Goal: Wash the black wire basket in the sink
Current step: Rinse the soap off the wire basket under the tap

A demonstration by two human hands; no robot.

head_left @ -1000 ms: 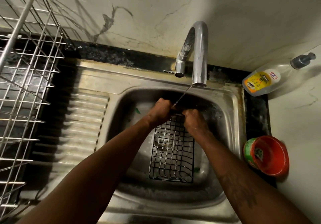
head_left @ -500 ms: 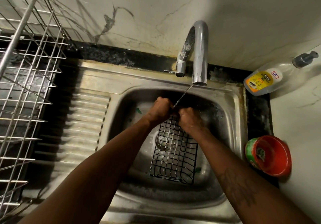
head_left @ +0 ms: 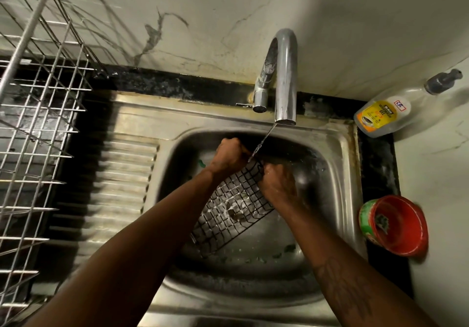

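Both hands are clenched on the far end of the black wire basket [head_left: 228, 212], fingers curled round its wires.

Positions below are given relative to the sink [head_left: 341, 174], from left to right.

1. Well left of the sink: a silver wire dish rack [head_left: 38, 123], standing on the dark counter.
2. Directly left of the sink basin: the ribbed draining board [head_left: 127, 187], part of the same steel unit.
3. Inside the sink, far left of centre: the left hand [head_left: 229, 156], holding the basket's far-left corner.
4. Inside the sink, centre: the basket itself, held at a slant, with its far end raised and its near end low towards the sink's near-left side. Its grid is wet. Whether the low end touches the sink floor cannot be determined from this view.
5. Behind the sink, at its far rim: the chrome tap [head_left: 286, 77]. A thin water stream [head_left: 262, 144] runs from its spout onto the basket's far end, between the two hands.
6. Inside the sink, right of centre: the right hand [head_left: 278, 182], holding the basket's far-right edge.
7. Beyond the sink's far-right corner: a soap bottle [head_left: 383, 113] with a yellow label, lying on its side.
8. Just right of the sink: a red bowl [head_left: 398, 225] on the counter.
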